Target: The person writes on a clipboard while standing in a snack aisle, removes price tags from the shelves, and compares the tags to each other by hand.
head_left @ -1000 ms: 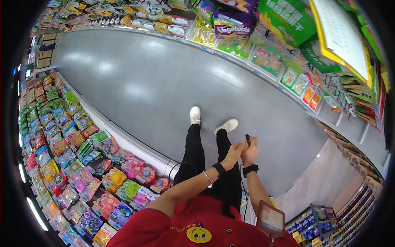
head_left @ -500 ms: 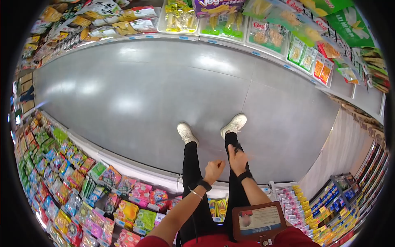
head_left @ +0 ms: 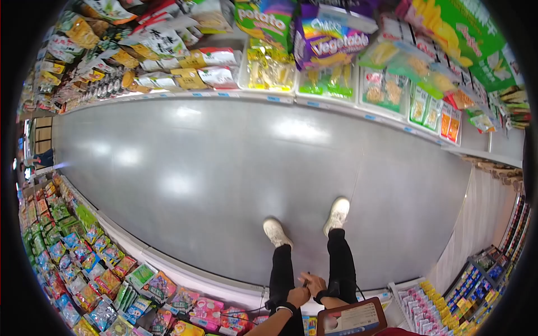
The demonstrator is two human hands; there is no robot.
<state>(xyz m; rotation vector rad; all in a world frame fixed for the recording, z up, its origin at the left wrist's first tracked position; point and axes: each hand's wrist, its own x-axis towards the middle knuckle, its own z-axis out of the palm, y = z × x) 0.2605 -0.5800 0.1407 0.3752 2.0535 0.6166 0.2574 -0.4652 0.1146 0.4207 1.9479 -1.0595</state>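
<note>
My left hand [head_left: 298, 296] is closed in a fist low in the view, with a dark band on its wrist. Touching or almost touching it is my right hand [head_left: 315, 284], its fingers bent inward. A small dark thing [head_left: 306, 283] shows between the two hands, too small to name. A thin black cord [head_left: 238, 311] runs to the left of my left wrist. A brown badge holder [head_left: 352, 318] with a card hangs below my right forearm.
Snack packs [head_left: 269, 70] line the shelf across the aisle. Bagged sweets [head_left: 106, 280] fill the shelf at lower left, and small pink packs [head_left: 423, 305] stand at lower right. The grey floor [head_left: 213, 162] lies between the shelves. A person's legs [head_left: 43, 158] show at far left.
The view has tilted up, so floor and shelves sit lower in it. My hands have come together near my body; before, they were apart, the right one raised.
</note>
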